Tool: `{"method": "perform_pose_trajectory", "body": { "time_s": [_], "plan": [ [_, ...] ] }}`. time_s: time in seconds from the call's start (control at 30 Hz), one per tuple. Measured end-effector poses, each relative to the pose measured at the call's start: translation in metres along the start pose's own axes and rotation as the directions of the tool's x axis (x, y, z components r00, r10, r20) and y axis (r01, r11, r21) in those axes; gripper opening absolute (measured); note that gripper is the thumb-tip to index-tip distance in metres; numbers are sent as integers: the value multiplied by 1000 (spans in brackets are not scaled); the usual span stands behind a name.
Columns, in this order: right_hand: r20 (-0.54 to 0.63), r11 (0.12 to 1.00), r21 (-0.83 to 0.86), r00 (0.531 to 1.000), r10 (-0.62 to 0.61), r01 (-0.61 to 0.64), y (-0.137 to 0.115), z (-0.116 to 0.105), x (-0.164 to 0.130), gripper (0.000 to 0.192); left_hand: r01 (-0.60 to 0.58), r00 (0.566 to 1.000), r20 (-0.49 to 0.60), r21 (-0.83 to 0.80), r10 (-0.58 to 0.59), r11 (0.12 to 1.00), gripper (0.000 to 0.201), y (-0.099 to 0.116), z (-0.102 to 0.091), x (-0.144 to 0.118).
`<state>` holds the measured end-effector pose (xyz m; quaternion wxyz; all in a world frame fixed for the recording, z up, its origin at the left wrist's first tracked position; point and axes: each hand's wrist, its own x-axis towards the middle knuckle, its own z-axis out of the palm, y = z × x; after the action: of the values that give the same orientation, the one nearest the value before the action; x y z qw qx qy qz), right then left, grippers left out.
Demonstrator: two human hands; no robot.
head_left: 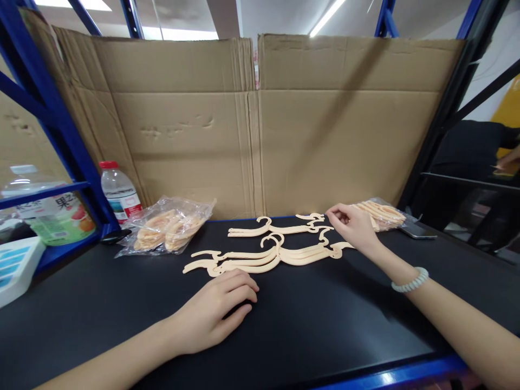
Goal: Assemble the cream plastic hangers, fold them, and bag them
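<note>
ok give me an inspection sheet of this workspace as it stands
surface: black tabletop with a blue front edge
job's things: flat cream hangers laid out mid-table; bag of hangers at right
clutter: second bag, water bottle, phone
grippers: left hand rests on the table, at the nearest hanger's edge; right hand touches a hanger's end
cables: nothing seen
surroundings: cardboard sheets behind, blue shelf frame

A warehouse packing bench: blue steel racking (60, 124), cardboard backing (252, 124), bagged hangers (166, 227).
</note>
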<state>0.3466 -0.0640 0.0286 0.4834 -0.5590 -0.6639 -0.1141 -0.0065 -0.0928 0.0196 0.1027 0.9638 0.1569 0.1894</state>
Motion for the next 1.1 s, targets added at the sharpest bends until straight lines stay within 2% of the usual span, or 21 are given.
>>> {"method": "perform_pose_trajectory", "body": {
  "time_s": [0.2, 0.33, 0.47, 0.57, 0.63, 0.8, 0.9, 1.1],
  "plan": [
    [212, 990, -138, 975, 68, -39, 31, 18, 18, 20, -16, 1000, -16, 45, 16, 999, 21, 1, 1, 0],
    [334, 973, -229, 937, 99, -21, 42, 34, 33, 19, -54, 998, 1, 217, 55, 975, 24, 3, 6, 2],
    [465, 946, -323, 875, 130, 31, 45, 55, 49, 16, -65, 994, 108, 512, 11, 857, 16, 16, 18, 15],
    [547, 923, -378, 822, 160, 71, 47, 71, 56, 16, -86, 986, 165, 634, -26, 769, 12, 26, 27, 28],
    [585, 908, -408, 790, 180, 95, 48, 79, 59, 23, -96, 987, 162, 635, -10, 767, 12, 28, 31, 33],
    [638, 881, -450, 743, 201, 148, 54, 89, 60, 27, -10, 998, 56, 501, -20, 866, 13, 23, 32, 32],
    [649, 871, -459, 734, 198, 171, 58, 91, 59, 27, 17, 998, 41, 464, -41, 886, 15, 20, 31, 29],
    [648, 874, -439, 747, 150, 206, 63, 92, 59, 27, 21, 999, 30, 427, -37, 904, 16, 19, 33, 29]
  ]
}}
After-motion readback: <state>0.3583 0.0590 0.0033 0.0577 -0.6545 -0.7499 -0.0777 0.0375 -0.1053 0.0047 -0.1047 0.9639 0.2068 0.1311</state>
